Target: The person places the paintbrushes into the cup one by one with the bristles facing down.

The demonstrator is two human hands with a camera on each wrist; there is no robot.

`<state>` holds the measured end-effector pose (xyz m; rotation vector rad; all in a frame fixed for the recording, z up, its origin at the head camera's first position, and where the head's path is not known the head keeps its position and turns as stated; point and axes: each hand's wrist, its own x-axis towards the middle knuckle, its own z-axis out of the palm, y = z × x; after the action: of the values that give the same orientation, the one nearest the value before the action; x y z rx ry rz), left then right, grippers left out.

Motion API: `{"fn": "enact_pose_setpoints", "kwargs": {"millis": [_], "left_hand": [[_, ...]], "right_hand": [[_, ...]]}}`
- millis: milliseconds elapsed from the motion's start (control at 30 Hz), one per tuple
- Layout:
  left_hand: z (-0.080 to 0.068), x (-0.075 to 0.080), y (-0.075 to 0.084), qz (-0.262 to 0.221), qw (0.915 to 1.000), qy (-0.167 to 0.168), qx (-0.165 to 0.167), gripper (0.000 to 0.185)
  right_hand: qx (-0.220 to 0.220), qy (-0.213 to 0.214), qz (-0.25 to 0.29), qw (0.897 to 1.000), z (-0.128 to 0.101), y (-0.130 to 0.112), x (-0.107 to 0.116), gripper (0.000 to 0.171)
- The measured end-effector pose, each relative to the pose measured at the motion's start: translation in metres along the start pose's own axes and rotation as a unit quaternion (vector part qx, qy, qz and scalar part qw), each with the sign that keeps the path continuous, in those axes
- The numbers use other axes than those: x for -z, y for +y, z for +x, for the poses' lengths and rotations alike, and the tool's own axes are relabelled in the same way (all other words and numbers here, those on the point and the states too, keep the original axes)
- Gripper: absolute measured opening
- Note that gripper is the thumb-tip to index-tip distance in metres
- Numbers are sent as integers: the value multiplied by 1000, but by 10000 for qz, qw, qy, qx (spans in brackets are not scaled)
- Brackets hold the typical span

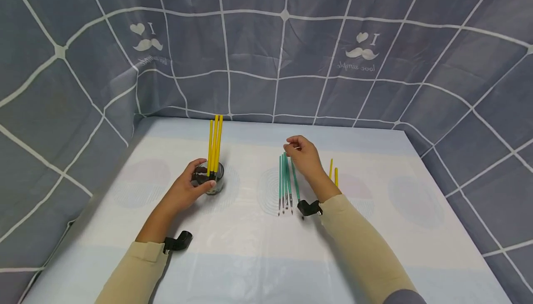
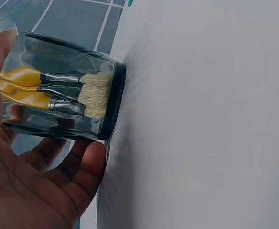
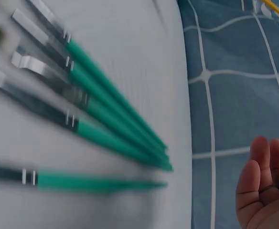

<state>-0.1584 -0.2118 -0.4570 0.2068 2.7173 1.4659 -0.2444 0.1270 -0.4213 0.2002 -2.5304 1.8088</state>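
The left hand [image 1: 187, 188] curls round a short clear glass cup [image 1: 213, 177] toward the table's [image 1: 250, 257] left side; three yellow-handled bristle brushes [image 1: 214, 144] stand in it, bristles down. The right hand [image 1: 303, 155] hovers, fingers loosely bent and holding nothing, over the handle ends of a row of slim green-handled paintbrushes [image 1: 285, 181] lying side by side near the table's middle. Two more yellow-handled brushes [image 1: 334, 173] lie just beyond that wrist, toward the right edge.

To do this well, I judge, keep the cup steadied and pinch a single handle near its end — they lie close together. The grey checked backdrop cloth [image 1: 266, 54] reads "I", a heart, a moustache and "love simple".
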Motion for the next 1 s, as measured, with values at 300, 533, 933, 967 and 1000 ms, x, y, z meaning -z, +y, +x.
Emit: {"fn": "enact_pose_setpoints", "kwargs": {"millis": [300, 533, 933, 967, 1000], "left_hand": [[-1, 1, -4, 72, 10000, -22, -1, 77], [-1, 0, -4, 57, 10000, 9, -1, 77], [1, 0, -3, 56, 10000, 13, -73, 77], [1, 0, -3, 50, 9999, 12, -86, 77], [1, 1, -3, 39, 10000, 8, -82, 77]], "right_hand": [[-320, 236, -649, 9971, -7, 20, 48, 33], [-695, 229, -897, 9933, -17, 40, 81, 38], [-1411, 469, -1488, 9776, -32, 61, 124, 36], [-1427, 469, -1496, 9773, -33, 62, 126, 36], [-1447, 474, -1536, 9763, -34, 62, 127, 35]]}}
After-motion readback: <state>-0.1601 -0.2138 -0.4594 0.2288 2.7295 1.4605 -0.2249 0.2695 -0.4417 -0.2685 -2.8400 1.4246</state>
